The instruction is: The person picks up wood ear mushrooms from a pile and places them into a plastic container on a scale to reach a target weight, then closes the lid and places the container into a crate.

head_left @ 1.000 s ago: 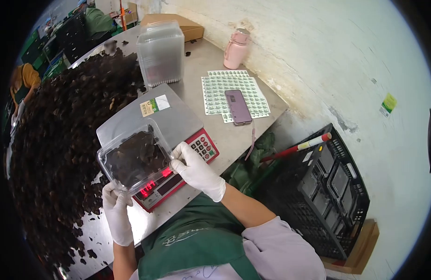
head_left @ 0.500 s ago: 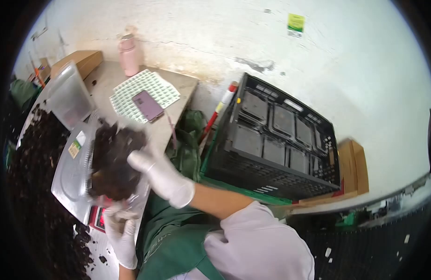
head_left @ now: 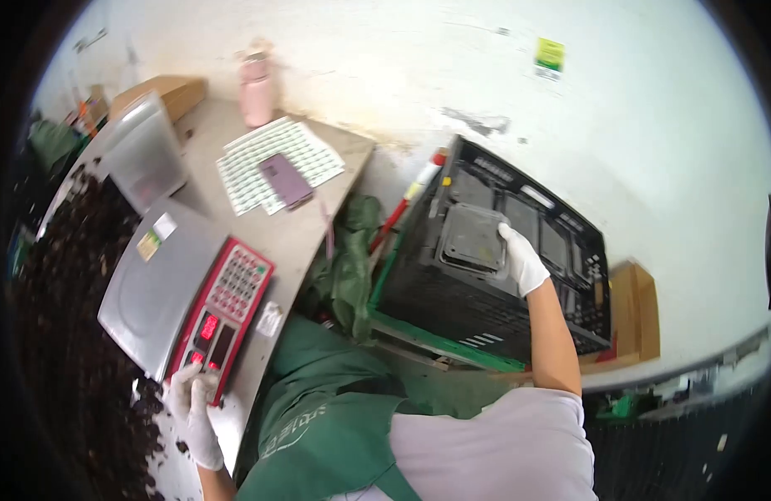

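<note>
In my gloved right hand (head_left: 523,260) is the edge of a clear lidded plastic container (head_left: 473,240), held at the near left side of a black crate (head_left: 494,321). Several similar containers (head_left: 519,221) sit inside that crate. My gloved left hand (head_left: 196,413) is at the lower end of a red-framed digital scale (head_left: 239,280), by its lit red display. Its fingers are bent and slightly apart, with nothing visible in them. Nothing stands on the scale's metal pan (head_left: 164,284), which has small stickers near its far edge.
A heap of dark brown pieces (head_left: 76,334) covers the table's left side. Behind the scale stand a clear plastic tub (head_left: 143,154), a phone (head_left: 286,180) on label sheets (head_left: 243,163), a pink bottle (head_left: 256,92) and a cardboard box (head_left: 176,96). A red-and-white pole (head_left: 410,199) leans beside the crate.
My right hand has moved right from the scale to the crate with the container. The left hand has let go of it and stays by the scale, whose panel now shows.
</note>
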Motion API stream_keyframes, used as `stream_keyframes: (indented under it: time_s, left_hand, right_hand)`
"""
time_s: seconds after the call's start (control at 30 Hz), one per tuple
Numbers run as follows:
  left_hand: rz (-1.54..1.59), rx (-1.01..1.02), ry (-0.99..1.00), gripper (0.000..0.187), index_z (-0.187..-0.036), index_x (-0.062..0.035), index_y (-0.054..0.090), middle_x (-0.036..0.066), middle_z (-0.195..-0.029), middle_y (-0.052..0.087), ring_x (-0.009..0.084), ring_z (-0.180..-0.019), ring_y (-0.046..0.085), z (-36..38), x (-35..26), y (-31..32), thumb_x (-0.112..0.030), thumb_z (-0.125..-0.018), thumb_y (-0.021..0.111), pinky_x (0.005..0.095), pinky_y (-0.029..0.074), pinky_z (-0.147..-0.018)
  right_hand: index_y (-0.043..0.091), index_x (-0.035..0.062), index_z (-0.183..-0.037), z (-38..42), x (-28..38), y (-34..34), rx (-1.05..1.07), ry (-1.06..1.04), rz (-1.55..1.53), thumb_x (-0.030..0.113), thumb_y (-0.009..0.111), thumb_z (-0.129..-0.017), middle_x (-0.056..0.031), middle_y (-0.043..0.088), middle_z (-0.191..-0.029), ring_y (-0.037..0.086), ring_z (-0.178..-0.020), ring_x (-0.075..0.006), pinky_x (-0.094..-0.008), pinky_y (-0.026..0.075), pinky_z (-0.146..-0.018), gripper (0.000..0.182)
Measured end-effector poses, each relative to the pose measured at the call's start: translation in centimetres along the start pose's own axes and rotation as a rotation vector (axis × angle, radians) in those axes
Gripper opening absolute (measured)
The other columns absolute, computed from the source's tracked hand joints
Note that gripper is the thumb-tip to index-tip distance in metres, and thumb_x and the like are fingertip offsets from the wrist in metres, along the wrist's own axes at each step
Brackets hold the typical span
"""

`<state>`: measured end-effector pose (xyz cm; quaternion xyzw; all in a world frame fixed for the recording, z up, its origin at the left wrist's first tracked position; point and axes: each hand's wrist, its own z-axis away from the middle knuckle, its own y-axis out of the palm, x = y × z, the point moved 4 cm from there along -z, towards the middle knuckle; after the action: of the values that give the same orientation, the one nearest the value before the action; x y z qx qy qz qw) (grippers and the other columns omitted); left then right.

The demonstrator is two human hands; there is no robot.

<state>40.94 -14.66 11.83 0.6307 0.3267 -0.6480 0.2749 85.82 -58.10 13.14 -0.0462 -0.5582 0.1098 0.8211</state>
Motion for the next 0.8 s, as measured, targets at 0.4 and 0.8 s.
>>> stream_keyframes:
  time_s: [0.4,0.8]
  left_hand:
    - [0.084,-0.332,-0.064,0.017,-0.114,-0.0009,0.063,0.006,-0.092,0.068,0.0137,-0.087,0.063,3.4,1.4,-6.1,-0.010,-0.100,0.061,0.0285,0.050,-0.086]
    - [0.180,-0.698,-0.147,0.020,-0.116,0.0003,0.063,0.008,-0.096,0.070,0.0141,-0.091,0.065,10.1,4.7,-11.6,-0.013,-0.102,0.059,0.0287,0.050,-0.087]
  right_hand:
    - [0.068,0.0030,-0.115,13.0,21.7,27.2,0.063,-1.479,0.597,0.008,0.060,-0.091,-0.0168,0.066,-0.114,0.060,-0.109,-0.0331,-0.0423,0.046,-0.096,0.025]
    - [0.058,0.0060,-0.135,3.3,24.4,72.8,0.529,-1.995,0.984,0.021,0.055,-0.097,-0.0195,0.061,-0.132,0.056,-0.124,-0.0360,-0.0439,0.045,-0.106,0.041]
